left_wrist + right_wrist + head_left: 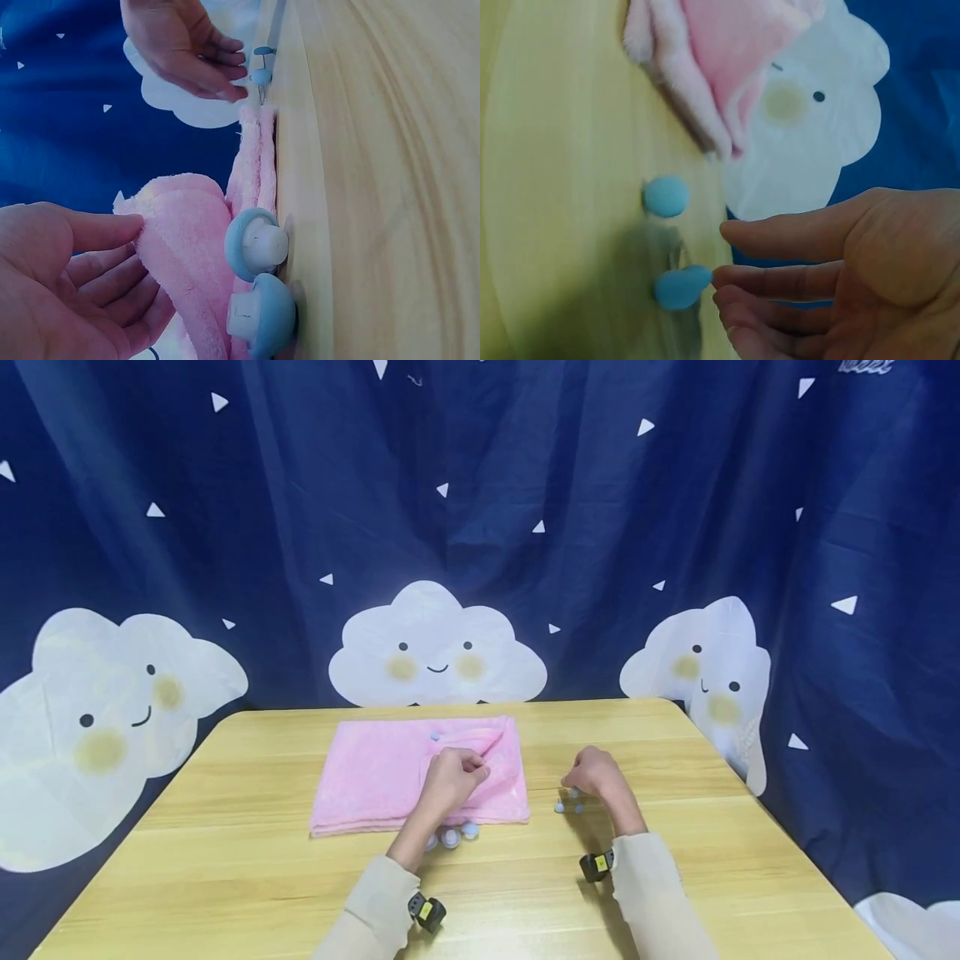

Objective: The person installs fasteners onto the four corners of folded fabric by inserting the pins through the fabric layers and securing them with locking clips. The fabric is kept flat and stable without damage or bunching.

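A folded pink towel [375, 772] lies on the wooden table [225, 877]. My left hand [468, 767] pinches a raised fold of the towel [176, 225] between thumb and fingers near its right side. Two round blue-and-white caps [256, 241] lie against the towel's near edge, under that wrist. To the right of the towel, my right hand [576, 781] hovers over small blue pin-like pieces [567, 803]. Its fingers are stretched out, and one fingertip [724, 279] touches a blue piece [679, 288]. A second blue piece [665, 196] lies just beyond it.
A dark blue curtain with white smiling clouds [438, 647] hangs right behind the table's far edge. The table's rounded right corner [675, 706] is close to the right hand. Bare wood shows left of the towel and in front of both arms.
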Demonstrator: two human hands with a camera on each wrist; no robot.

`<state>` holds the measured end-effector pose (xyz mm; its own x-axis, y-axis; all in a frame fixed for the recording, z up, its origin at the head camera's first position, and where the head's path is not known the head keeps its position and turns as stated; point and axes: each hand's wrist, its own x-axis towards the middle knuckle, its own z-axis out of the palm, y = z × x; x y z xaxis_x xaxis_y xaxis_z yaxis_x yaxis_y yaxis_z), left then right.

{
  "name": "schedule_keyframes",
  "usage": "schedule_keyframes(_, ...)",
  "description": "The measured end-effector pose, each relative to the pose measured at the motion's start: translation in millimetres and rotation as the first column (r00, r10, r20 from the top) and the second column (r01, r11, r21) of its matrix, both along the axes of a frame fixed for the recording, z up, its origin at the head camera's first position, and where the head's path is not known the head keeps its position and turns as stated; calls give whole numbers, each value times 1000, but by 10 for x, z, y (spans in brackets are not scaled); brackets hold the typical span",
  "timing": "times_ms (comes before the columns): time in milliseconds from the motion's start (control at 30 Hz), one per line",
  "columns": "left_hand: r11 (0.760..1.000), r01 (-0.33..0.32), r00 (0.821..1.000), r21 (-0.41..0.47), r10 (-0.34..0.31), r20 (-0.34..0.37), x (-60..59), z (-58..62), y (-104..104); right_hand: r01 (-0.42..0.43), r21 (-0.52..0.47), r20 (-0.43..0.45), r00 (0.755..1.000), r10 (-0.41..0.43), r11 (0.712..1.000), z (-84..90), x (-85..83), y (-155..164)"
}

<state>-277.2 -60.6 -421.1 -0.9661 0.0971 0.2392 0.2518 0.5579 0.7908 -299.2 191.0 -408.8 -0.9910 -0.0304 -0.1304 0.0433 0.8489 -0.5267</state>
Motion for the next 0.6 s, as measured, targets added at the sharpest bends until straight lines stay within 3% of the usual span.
schedule_keyframes(167, 1000, 3, 1000, -3, -3, -8, -3, 2, -3, 22, 38, 26, 999, -23, 999, -98, -30, 35)
schedule_keyframes(433, 1000, -2, 1000, -8, 2, -23, -3, 8, -4, 26, -21, 31, 999, -25, 999, -147, -13, 11)
schedule_keyframes(600, 1000, -19, 1000, -8, 18, -20, -4, 12, -2, 7, 3, -36, 999, -7, 1000, -125, -21, -13)
